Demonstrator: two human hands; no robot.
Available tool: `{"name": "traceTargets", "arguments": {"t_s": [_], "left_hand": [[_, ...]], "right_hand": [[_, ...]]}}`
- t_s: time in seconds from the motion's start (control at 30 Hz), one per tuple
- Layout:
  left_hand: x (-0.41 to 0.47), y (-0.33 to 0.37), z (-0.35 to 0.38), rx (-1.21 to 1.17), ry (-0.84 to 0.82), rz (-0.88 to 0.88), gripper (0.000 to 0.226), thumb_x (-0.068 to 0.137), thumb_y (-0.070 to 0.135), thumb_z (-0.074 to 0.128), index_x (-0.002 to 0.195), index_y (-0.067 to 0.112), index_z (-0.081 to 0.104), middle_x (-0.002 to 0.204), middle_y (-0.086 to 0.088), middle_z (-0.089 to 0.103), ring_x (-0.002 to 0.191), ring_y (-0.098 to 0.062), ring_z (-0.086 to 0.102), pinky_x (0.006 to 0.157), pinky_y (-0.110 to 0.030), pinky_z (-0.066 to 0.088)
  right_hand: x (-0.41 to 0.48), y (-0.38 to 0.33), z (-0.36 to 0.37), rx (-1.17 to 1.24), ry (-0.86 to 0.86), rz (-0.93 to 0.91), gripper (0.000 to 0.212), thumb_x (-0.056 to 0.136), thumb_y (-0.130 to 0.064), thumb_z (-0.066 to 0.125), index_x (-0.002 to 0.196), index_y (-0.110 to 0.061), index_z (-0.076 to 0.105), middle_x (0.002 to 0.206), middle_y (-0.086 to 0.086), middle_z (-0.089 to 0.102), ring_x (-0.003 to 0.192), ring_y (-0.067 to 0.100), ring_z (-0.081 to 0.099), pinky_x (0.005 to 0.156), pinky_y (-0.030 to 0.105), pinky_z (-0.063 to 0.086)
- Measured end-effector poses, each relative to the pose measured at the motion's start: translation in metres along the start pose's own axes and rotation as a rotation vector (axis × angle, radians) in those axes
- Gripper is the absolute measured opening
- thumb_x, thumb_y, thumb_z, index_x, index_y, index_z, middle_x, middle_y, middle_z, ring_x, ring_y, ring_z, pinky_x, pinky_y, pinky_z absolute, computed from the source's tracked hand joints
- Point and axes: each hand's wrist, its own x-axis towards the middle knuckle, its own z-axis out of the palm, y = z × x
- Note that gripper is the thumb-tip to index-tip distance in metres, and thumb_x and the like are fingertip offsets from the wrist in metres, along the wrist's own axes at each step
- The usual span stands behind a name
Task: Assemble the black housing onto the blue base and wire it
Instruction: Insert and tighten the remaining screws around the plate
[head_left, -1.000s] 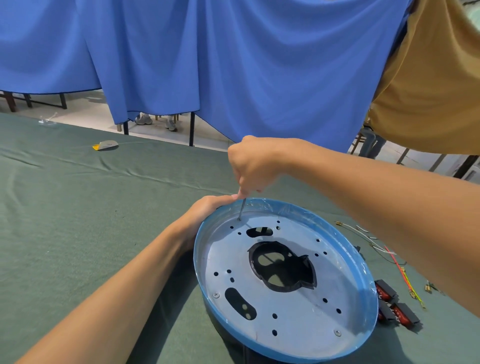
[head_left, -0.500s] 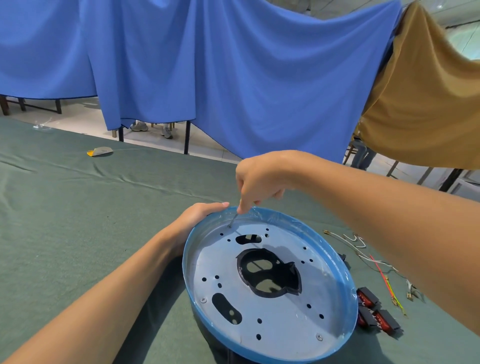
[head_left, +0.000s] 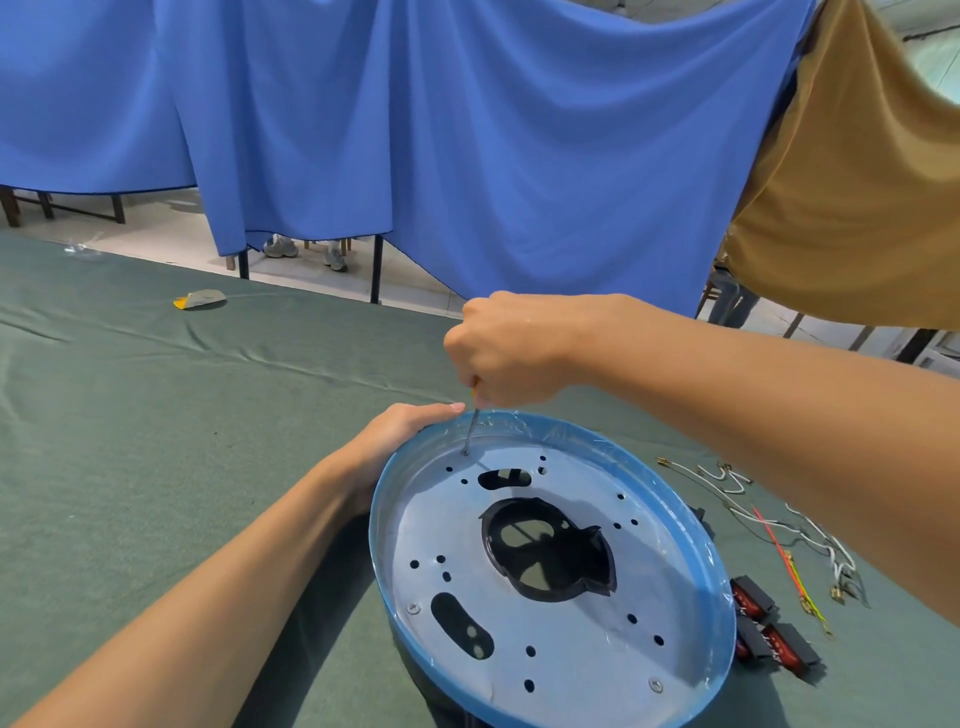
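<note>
The round blue base (head_left: 719, 613) lies on the green table with its grey metal plate facing up. Under it the black housing (head_left: 436, 701) shows below the near rim and through the middle cut-out. My right hand (head_left: 506, 351) grips a small screwdriver (head_left: 470, 431), held almost upright. Its tip rests on a screw at the plate's far left edge. My left hand (head_left: 387, 444) holds the base's far left rim from outside, fingers along the edge. Two screws sit in the plate's near side.
Loose white, red and yellow-green wires (head_left: 779, 535) with terminals lie right of the base. Black-and-red switches (head_left: 774, 631) sit by its right rim. A small yellow-grey object (head_left: 200, 300) lies far left. Blue and tan cloths hang behind the table.
The view has shifted slightly. My right hand stays over the same screw with the screwdriver, and my left hand keeps its hold on the rim.
</note>
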Motion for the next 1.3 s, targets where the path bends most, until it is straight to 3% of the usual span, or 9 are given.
{"name": "traceTargets", "arguments": {"t_s": [0.23, 0.43, 0.53, 0.63, 0.73, 0.83, 1.0, 1.17, 1.3], "left_hand": [[-0.002, 0.0, -0.003, -0.04, -0.08, 0.062, 0.031, 0.09, 0.037, 0.065, 0.077, 0.013, 0.08, 0.07, -0.007, 0.073, 0.052, -0.016, 0.067, 0.043, -0.016, 0.046], [-0.003, 0.004, -0.006, 0.06, -0.155, 0.103, 0.031, 0.093, 0.038, 0.06, 0.093, 0.014, 0.079, 0.085, -0.009, 0.076, 0.064, -0.017, 0.068, 0.053, -0.021, 0.051], [-0.01, 0.016, -0.016, 0.264, -0.176, 0.089, 0.042, 0.094, 0.041, 0.061, 0.083, 0.003, 0.076, 0.073, -0.01, 0.071, 0.056, -0.019, 0.062, 0.052, -0.023, 0.047], [-0.016, 0.031, -0.023, 0.476, -0.268, 0.062, 0.025, 0.092, 0.028, 0.066, 0.085, 0.006, 0.077, 0.077, -0.008, 0.075, 0.06, -0.017, 0.067, 0.054, -0.023, 0.052], [-0.02, 0.035, -0.02, 0.577, -0.262, 0.083, 0.016, 0.09, 0.004, 0.061, 0.089, 0.007, 0.076, 0.082, -0.009, 0.075, 0.069, -0.021, 0.07, 0.068, -0.033, 0.058], [-0.019, 0.036, -0.013, 0.533, -0.18, 0.086, 0.025, 0.086, -0.006, 0.054, 0.082, 0.006, 0.076, 0.079, -0.015, 0.073, 0.068, -0.027, 0.068, 0.075, -0.04, 0.056], [-0.014, 0.038, -0.012, 0.281, -0.093, 0.027, 0.026, 0.095, 0.018, 0.061, 0.106, -0.006, 0.065, 0.087, -0.019, 0.067, 0.074, -0.029, 0.063, 0.068, -0.035, 0.052], [-0.012, 0.038, -0.016, 0.197, -0.139, -0.068, 0.024, 0.094, 0.029, 0.062, 0.108, 0.01, 0.065, 0.087, -0.012, 0.069, 0.069, -0.024, 0.065, 0.059, -0.03, 0.054], [-0.008, 0.034, -0.017, 0.191, -0.134, -0.099, 0.031, 0.093, 0.033, 0.063, 0.117, 0.013, 0.065, 0.106, -0.014, 0.074, 0.08, -0.028, 0.069, 0.071, -0.036, 0.055]], "right_hand": [[0.012, 0.01, 0.0, 0.157, -0.172, 0.217, 0.035, 0.089, -0.025, 0.061, 0.057, -0.016, 0.054, 0.053, -0.006, 0.057, 0.059, 0.014, 0.052, 0.053, 0.026, 0.042], [0.006, 0.015, 0.008, 0.356, -0.259, 0.375, 0.034, 0.092, -0.032, 0.057, 0.064, -0.015, 0.066, 0.061, -0.008, 0.068, 0.047, 0.017, 0.047, 0.05, 0.022, 0.041], [0.002, 0.012, 0.007, 0.341, -0.224, 0.364, 0.029, 0.09, -0.032, 0.06, 0.069, -0.013, 0.068, 0.068, -0.005, 0.072, 0.061, 0.019, 0.057, 0.052, 0.023, 0.042], [-0.004, 0.011, 0.001, 0.319, -0.167, 0.306, 0.019, 0.084, -0.03, 0.07, 0.092, -0.013, 0.07, 0.087, 0.004, 0.072, 0.085, 0.024, 0.068, 0.061, 0.03, 0.049], [-0.009, 0.014, -0.003, 0.382, -0.087, 0.247, 0.007, 0.081, -0.022, 0.073, 0.081, -0.021, 0.066, 0.07, -0.001, 0.072, 0.07, 0.013, 0.068, 0.06, 0.03, 0.054], [-0.011, 0.016, -0.003, 0.408, -0.048, 0.222, 0.008, 0.083, -0.021, 0.071, 0.077, -0.021, 0.065, 0.06, -0.005, 0.071, 0.066, 0.007, 0.068, 0.055, 0.025, 0.049], [-0.014, 0.018, -0.007, 0.388, 0.019, 0.208, 0.008, 0.087, -0.023, 0.067, 0.079, -0.021, 0.067, 0.058, -0.005, 0.07, 0.068, 0.008, 0.068, 0.056, 0.027, 0.052], [-0.017, 0.02, -0.012, 0.383, 0.028, 0.202, 0.01, 0.088, -0.026, 0.067, 0.079, -0.023, 0.067, 0.057, -0.006, 0.07, 0.066, 0.004, 0.067, 0.058, 0.024, 0.05], [-0.013, 0.016, -0.011, 0.379, 0.036, 0.18, 0.009, 0.087, -0.022, 0.067, 0.078, -0.023, 0.066, 0.057, -0.005, 0.069, 0.063, 0.005, 0.066, 0.054, 0.022, 0.047]]}}
